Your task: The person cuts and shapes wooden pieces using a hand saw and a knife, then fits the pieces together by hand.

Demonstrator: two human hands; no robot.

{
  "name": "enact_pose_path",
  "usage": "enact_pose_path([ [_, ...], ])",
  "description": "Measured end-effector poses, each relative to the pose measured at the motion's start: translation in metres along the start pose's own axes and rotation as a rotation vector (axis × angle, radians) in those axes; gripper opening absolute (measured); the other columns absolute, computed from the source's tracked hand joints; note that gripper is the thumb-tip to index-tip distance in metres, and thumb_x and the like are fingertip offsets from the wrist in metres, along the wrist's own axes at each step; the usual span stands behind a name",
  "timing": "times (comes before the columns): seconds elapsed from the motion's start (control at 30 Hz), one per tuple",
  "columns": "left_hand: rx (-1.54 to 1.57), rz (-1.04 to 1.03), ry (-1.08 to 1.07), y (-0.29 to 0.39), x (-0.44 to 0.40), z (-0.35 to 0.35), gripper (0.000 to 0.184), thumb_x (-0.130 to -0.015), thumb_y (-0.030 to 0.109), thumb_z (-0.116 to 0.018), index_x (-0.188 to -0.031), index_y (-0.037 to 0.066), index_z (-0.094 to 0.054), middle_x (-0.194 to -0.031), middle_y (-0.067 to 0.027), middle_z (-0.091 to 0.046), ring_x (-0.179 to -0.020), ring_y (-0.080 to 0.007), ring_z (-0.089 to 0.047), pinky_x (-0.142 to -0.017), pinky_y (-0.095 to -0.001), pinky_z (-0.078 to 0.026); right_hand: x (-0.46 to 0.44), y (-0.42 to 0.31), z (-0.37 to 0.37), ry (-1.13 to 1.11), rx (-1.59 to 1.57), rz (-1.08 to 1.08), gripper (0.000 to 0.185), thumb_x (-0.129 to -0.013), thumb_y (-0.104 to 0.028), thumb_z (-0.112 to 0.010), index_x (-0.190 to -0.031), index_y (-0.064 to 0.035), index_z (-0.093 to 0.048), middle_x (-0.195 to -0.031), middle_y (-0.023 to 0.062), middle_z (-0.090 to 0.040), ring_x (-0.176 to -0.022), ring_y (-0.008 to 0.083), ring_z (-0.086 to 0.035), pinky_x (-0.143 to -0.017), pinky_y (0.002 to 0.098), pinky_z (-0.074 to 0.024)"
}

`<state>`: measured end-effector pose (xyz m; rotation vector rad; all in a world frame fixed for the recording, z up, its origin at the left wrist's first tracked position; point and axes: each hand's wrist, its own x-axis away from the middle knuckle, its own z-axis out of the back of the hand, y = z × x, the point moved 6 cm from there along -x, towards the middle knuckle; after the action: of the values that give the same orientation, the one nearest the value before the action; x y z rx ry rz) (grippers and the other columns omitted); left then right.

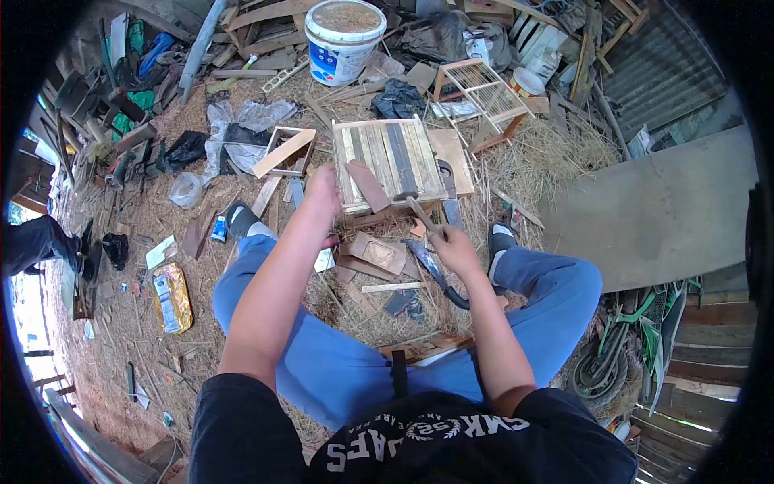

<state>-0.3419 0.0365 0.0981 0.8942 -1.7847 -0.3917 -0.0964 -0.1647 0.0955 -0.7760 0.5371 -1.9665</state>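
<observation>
Other person's leg [40, 244]: at the far left edge, dark-clothed, well apart from both hands.
Gold packet [173, 298]: flat on the straw-strewn ground, left of the blue trousers [322, 363].
Blue can [218, 228]: on the ground, just beside the dark shoe on the left foot.
Open wooden frame [288, 152]: beyond the left forearm, with a pale board slanted across the top.
Left hand [324, 192]: at the left edge of the slatted panel, fingers curled together; cannot tell whether clamped on anything small.
White bucket [345, 42]: upright beyond the panel, with a blue label on the side.
Brown wood piece [368, 186]: slanting over the near left part of the panel, just right of the left hand.
Slatted panel [391, 161]: lying in front of the body, between and beyond the hands, pale slats with one dark strip.
Hammer [421, 216]: head over the panel's near edge, right of the brown wood piece, handle running back into the right hand.
Right hand [455, 251]: closed around the hammer handle, nearer the body than the panel.
Barred frame [488, 97]: tilted, beyond and right of the panel.
Large grey board [653, 211]: at the right, above a green two-wheeler [637, 327].
</observation>
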Motion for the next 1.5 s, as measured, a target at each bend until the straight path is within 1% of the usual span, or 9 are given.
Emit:
enact_pose_path([
  [0.1, 0.055, 0.008, 0.037, 0.011, -0.006, 0.003, 0.069, -0.1, 0.039, -0.062, -0.158, 0.009, -0.041, -0.168, -0.0237, -0.03, -0.158, -0.0387, -0.027, -0.129, -0.0509, -0.023, -0.019, -0.026, -0.012, 0.03, 0.031, 0.015, 0.051, -0.094, -0.047, -0.069, -0.106, 0.0021, -0.074, -0.1, 0.0296, -0.074, -0.099, 0.0466, -0.072, -0.087, 0.051, -0.0554],
  [0.37, 0.203, -0.123, 0.063, 0.083, 0.021, 0.023, 0.061, -0.099, 0.037, -0.064, -0.149, 0.006, -0.048, -0.155, -0.022, -0.042, -0.151, -0.0375, -0.036, -0.125, -0.0521, -0.031, -0.102, -0.084, -0.072, 0.129, 0.14, 0.103, 0.046, -0.098, -0.042, -0.065, -0.112, 0.0015, -0.069, -0.105, 0.0328, -0.073, -0.105, 0.0497, -0.071, -0.093, 0.0565, -0.0558],
  [0.47, 0.222, -0.181, 0.045, 0.101, 0.031, 0.036, 0.068, -0.103, 0.039, -0.056, -0.159, 0.003, -0.04, -0.166, -0.0234, -0.031, -0.158, -0.0397, -0.028, -0.128, -0.0526, -0.025, -0.122, -0.101, -0.071, 0.229, 0.088, 0.145, 0.046, -0.099, -0.042, -0.064, -0.115, 0.0015, -0.068, -0.106, 0.0331, -0.073, -0.105, 0.0497, -0.071, -0.092, 0.0574, -0.0558],
  [0.6, 0.267, -0.189, 0.104, 0.117, 0.037, 0.052, 0.049, -0.101, 0.036, -0.062, -0.14, 0.007, -0.053, -0.144, -0.0194, -0.05, -0.137, -0.0356, -0.049, -0.118, -0.0531, -0.039, -0.156, -0.092, -0.078, 0.256, 0.227, 0.218, 0.043, -0.096, -0.037, -0.068, -0.114, 0.0016, -0.068, -0.102, 0.0323, -0.073, -0.1, 0.0499, -0.072, -0.09, 0.0573, -0.0567],
  [0.83, 0.339, -0.192, 0.123, 0.139, 0.037, 0.075, 0.041, -0.104, 0.036, -0.059, -0.136, 0.01, -0.055, -0.143, -0.0188, -0.052, -0.13, -0.0343, -0.054, -0.117, -0.0528, -0.04, -0.11, -0.119, -0.097, 0.412, 0.362, 0.565, 0.041, -0.086, -0.03, -0.076, -0.115, -0.0038, -0.065, -0.115, 0.0236, -0.063, -0.106, 0.0427, -0.062, -0.093, 0.0533, -0.0516],
  [1.07, 0.227, -0.215, 0.177, 0.128, 0.016, 0.086, 0.04, -0.104, 0.04, -0.056, -0.131, 0.01, -0.058, -0.131, -0.0138, -0.058, -0.123, -0.0305, -0.058, -0.112, -0.0502, -0.043, -0.112, -0.121, -0.115, 0.33, 0.438, 0.438, 0.037, -0.085, -0.029, -0.077, -0.11, -0.005, -0.066, -0.109, 0.0214, -0.066, -0.106, 0.0421, -0.064, -0.093, 0.0534, -0.052],
  [1.27, 0.073, -0.131, 0.074, 0.097, 0.01, 0.059, 0.045, -0.104, 0.044, -0.055, -0.132, 0.01, -0.061, -0.13, -0.0108, -0.064, -0.121, -0.029, -0.059, -0.108, -0.0484, -0.044, -0.148, -0.077, -0.116, 0.033, -0.17, 0.234, 0.045, -0.09, -0.029, -0.076, -0.123, 0.0011, -0.07, -0.111, 0.0237, -0.075, -0.101, 0.0389, -0.073, -0.09, 0.041, -0.0565],
  [1.33, -0.062, -0.121, -0.002, 0.086, 0.005, 0.047, 0.045, -0.102, 0.043, -0.057, -0.133, 0.01, -0.062, -0.132, -0.0091, -0.065, -0.121, -0.028, -0.059, -0.106, -0.0457, -0.044, -0.143, -0.065, -0.114, -0.009, -0.6, 0.103, 0.047, -0.099, -0.026, -0.07, -0.135, 0.0046, -0.065, -0.119, 0.0184, -0.075, -0.104, 0.0271, -0.071, -0.09, 0.0351, -0.0548],
  [1.5, -0.64, -0.323, -0.055, 0.062, 0.027, 0.003, 0.044, -0.098, 0.042, -0.069, -0.114, 0.002, -0.073, -0.103, -0.0046, -0.073, -0.093, -0.0179, -0.064, -0.084, -0.0379, -0.05, -0.101, -0.097, -0.074, -0.015, -0.846, 0.107, 0.04, -0.107, -0.019, -0.062, -0.138, 0.0066, -0.063, -0.119, 0.0117, -0.074, -0.104, 0.018, -0.068, -0.092, 0.0323, -0.0535],
])
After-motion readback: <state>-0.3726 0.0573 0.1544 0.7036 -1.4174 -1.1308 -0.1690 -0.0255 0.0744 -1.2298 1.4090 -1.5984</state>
